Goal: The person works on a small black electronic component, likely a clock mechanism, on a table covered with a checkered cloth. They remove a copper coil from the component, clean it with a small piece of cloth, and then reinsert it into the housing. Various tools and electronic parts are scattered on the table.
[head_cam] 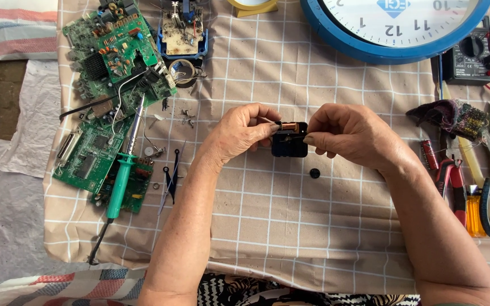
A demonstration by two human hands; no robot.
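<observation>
Seen from above, two bare hands meet over the middle of a worktop (290,226) covered in a beige checked cloth. The left hand (239,133) and right hand (350,133) both pinch one small black clock mechanism (289,141) between them, its copper coil (289,126) showing on top, lifted just above the cloth. One small black round part (314,173) lies near below it. To the left sit several green circuit boards (114,56), with one green-handled soldering iron (123,170) lying across them. A blue-rimmed wall clock (398,31) lies at the top. One black multimeter (465,56) and a row of hand tools (466,187) lie at right.
</observation>
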